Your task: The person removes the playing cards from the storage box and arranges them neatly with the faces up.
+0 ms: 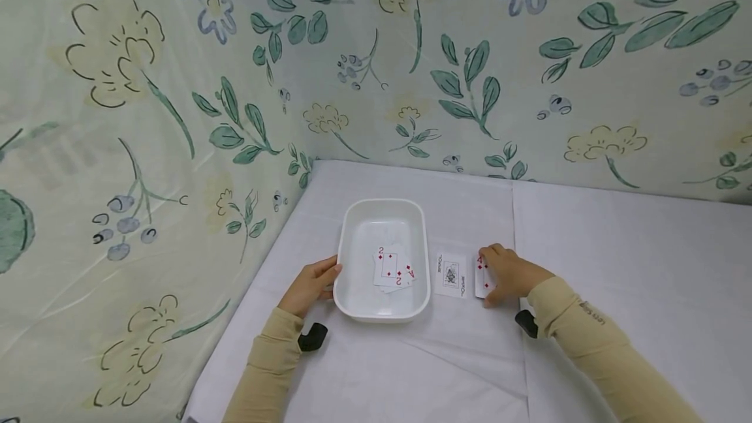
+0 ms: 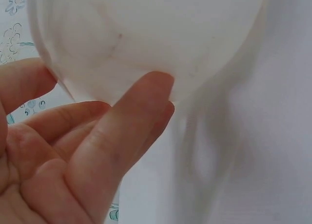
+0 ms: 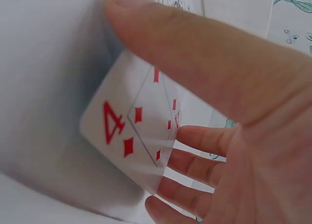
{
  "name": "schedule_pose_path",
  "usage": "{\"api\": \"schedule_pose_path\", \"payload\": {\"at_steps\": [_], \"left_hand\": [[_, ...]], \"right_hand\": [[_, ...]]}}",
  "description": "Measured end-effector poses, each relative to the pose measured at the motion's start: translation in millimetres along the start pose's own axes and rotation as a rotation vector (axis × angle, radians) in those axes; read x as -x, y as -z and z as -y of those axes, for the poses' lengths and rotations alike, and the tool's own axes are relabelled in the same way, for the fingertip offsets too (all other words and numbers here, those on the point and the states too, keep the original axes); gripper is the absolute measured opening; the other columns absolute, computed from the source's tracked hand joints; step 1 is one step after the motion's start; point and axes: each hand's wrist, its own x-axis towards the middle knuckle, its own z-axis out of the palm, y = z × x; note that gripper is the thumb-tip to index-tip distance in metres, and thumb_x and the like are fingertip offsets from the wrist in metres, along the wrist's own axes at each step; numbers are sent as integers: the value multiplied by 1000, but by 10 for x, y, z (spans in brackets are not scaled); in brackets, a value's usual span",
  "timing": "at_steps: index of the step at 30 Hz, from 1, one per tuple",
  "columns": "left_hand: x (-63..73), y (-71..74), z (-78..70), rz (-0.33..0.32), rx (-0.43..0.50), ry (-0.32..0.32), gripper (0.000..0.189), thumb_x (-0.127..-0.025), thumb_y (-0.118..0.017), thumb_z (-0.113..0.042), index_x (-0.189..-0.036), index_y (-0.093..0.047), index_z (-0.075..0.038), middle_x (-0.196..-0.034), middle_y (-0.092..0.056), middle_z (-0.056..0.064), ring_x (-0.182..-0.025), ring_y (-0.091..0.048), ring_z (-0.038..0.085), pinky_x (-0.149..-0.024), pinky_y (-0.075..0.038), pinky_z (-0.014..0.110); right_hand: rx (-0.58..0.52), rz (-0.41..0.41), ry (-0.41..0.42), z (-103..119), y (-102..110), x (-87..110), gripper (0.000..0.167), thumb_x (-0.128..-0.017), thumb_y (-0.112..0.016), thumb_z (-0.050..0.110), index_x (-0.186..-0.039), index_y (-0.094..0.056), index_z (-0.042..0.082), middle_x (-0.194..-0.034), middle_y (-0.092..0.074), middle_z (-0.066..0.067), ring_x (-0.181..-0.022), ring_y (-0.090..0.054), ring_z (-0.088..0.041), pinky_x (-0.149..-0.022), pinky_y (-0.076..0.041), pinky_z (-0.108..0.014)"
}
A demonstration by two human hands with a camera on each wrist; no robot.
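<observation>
A white plastic tray stands on the cloth, a few playing cards lying in it with the two of diamonds on top. My left hand holds the tray's left side, thumb and fingers against its wall. To the right of the tray lies a joker card, face up. My right hand is over a four of diamonds just right of the joker, gripping it at its edges between thumb and fingers. The hand covers part of that card in the head view.
White cloth covers the table, with a crease running down right of the cards. Floral fabric hangs behind and along the left side. A black device sits at each wrist.
</observation>
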Motion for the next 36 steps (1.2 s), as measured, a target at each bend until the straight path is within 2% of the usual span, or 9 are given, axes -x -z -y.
{"api": "schedule_pose_path", "payload": {"at_steps": [12, 19, 24, 27, 33, 36], "left_hand": [[-2, 2, -13, 8, 12, -1, 44, -95, -48, -16, -135, -38, 1, -124, -48, 25, -95, -58, 35, -71, -52, 39], [-4, 5, -6, 15, 8, -2, 44, -95, -47, -16, -135, -38, 1, -125, -47, 24, -97, -57, 35, -72, -51, 39], [-1, 5, -12, 13, -2, -5, 44, -95, -47, -17, -135, -38, 1, -124, -48, 25, -96, -57, 35, -71, -52, 39], [-1, 9, -5, 18, -8, -17, 45, -95, -47, -17, -135, -38, 1, -123, -49, 25, -96, -58, 34, -72, -51, 40], [13, 13, 10, 29, -20, -90, 47, -94, -49, -20, -133, -38, 5, -121, -50, 26, -91, -60, 30, -69, -52, 38], [12, 6, 6, 23, -17, -79, 48, -94, -50, -21, -133, -39, 4, -121, -50, 26, -92, -60, 30, -69, -52, 38]], "right_hand": [[20, 6, -1, -26, -57, -6, 105, -54, -84, 41, -131, -32, -8, -129, -34, -26, -112, -37, -42, -92, -34, -54], [29, -20, 27, 71, 89, -8, 97, -69, -73, 47, -137, -26, -3, -138, -26, -26, -122, -27, -45, -96, -27, -57], [27, -73, 110, 244, 224, -42, 89, -76, -69, 44, -139, -25, 0, -140, -25, -24, -125, -25, -43, -99, -25, -55], [33, -103, 153, 389, 299, -78, 87, -76, -69, 43, -139, -27, 0, -140, -26, -23, -126, -26, -41, -99, -25, -53], [47, -135, 223, 696, 402, -196, 84, -77, -68, 43, -138, -31, 0, -140, -28, -21, -126, -27, -38, -100, -26, -50], [54, -143, 249, 856, 450, -260, 82, -77, -68, 43, -138, -32, 1, -140, -29, -20, -127, -27, -36, -100, -27, -49]]}}
